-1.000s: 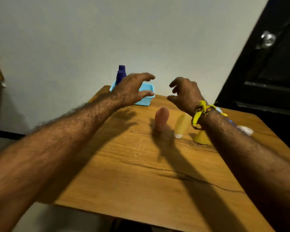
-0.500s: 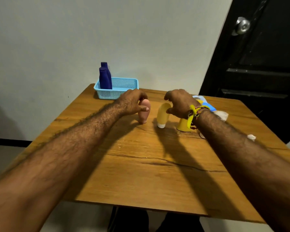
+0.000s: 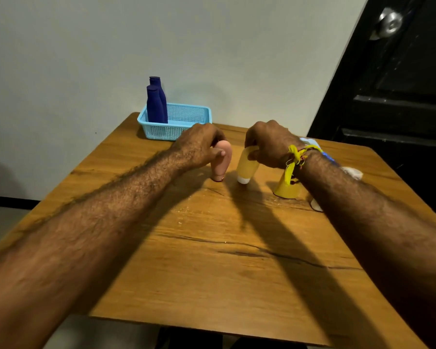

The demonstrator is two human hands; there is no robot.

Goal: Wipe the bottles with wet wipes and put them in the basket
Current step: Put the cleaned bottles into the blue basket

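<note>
L hand (image 3: 199, 147) fingers curled round 1 pink bottle (image 3: 221, 161), R hand (image 3: 269, 144) gripping 1 yellow bottle (image 3: 247, 163); 2 blue bottles (image 3: 156, 104) upright in basket (image 3: 186, 122), another yellow one (image 3: 286, 188) nearby.

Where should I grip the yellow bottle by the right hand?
Take the yellow bottle around its wide upper body, coming from above and the right as the right hand does. It stands cap-down on the table, so the narrow white cap gives little hold.

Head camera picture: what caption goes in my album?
Left hand grips pink bottle, right hand grips yellow bottle.
</note>
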